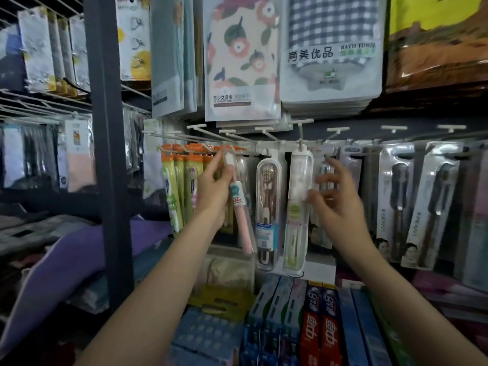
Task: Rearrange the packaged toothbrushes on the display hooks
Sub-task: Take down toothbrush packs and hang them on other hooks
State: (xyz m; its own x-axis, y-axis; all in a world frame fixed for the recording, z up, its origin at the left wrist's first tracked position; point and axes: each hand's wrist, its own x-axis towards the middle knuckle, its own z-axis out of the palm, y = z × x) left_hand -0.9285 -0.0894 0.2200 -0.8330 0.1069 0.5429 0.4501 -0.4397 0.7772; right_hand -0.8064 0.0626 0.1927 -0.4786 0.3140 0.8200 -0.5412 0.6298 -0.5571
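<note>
Head view, near to far. Toothpaste boxes [320,326] lie stacked at the bottom, between the two forearms. Above them, the left hand [214,191] pinches a pink toothbrush pack [239,204] by its upper part, thumb and fingers curled round it; the pack hangs tilted, its top at the level of a white hook [237,150]. Whether it is on the hook cannot be told. The right hand [335,194] is spread, fingers apart and blurred, its fingertips touching the right edge of a green toothbrush case [297,215], which hangs upright from its own hook. Between the two hands hangs a clear case with a brown toothbrush [266,215]. Left of the left hand hang orange-topped packs [182,191]. Right of the right hand hang dark toothbrush packs [412,207]. On the upper row, a floral towel pack [241,56] and a checked bath towel pack [331,48] hang side by side.
</note>
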